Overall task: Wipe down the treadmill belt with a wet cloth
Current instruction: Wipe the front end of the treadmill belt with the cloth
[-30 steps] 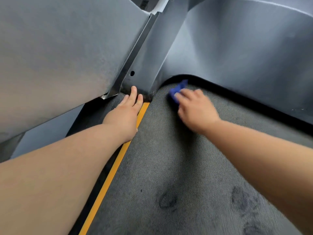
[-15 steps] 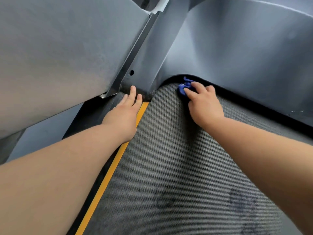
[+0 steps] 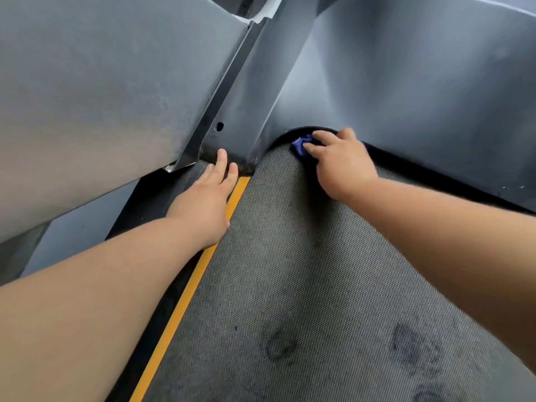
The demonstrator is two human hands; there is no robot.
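The grey textured treadmill belt (image 3: 290, 271) fills the lower middle of the view and carries dark smudges near the bottom. My right hand (image 3: 342, 166) holds a small blue cloth (image 3: 301, 146) bunched under its fingers and presses it on the belt's far end, right at the dark gap under the motor cover. Only a corner of the cloth shows past the fingertips. My left hand (image 3: 207, 198) lies flat with straight fingers on the black side rail (image 3: 162, 204), its fingertips touching the base of the upright.
A yellow stripe (image 3: 185, 300) runs along the belt's left edge. The grey motor cover (image 3: 420, 91) curves over the belt's far end. A grey upright post (image 3: 232, 91) and a wide grey panel (image 3: 95, 97) rise on the left.
My right hand has pushed the cloth forward, from a little short of the cover up to the dark gap beneath it. My left hand has stayed in place.
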